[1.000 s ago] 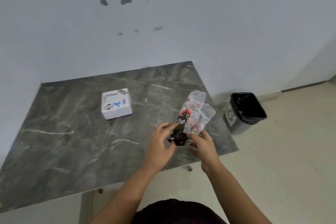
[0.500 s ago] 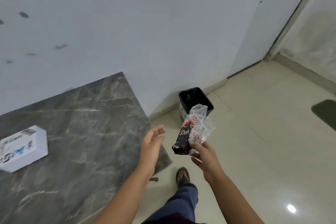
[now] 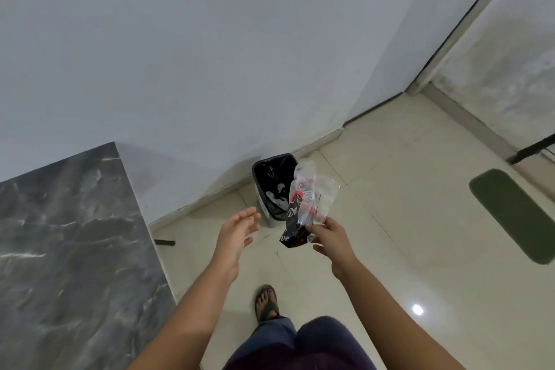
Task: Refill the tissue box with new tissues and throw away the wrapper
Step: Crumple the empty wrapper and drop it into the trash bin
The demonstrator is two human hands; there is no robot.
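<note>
My right hand [image 3: 332,237] grips the crumpled wrapper [image 3: 303,204], clear plastic with a black and red printed part, held upright in the air. Just beyond it on the floor stands a small bin [image 3: 271,186] lined with a black bag, against the wall; the wrapper overlaps its right rim in view. My left hand [image 3: 237,230] is empty with fingers spread, to the left of the wrapper and in front of the bin. The tissue box is out of view.
The dark marble table [image 3: 69,243] fills the lower left, its right edge beside my left arm. A green mat [image 3: 515,215] lies on the pale tiled floor at right. My sandalled foot [image 3: 265,302] is below the hands. A door frame [image 3: 444,48] stands in the far right corner.
The view has swung right from the table toward the bin. My left hand let go of the wrapper and opened. The tissue box has left the view, and the bin is now closer.
</note>
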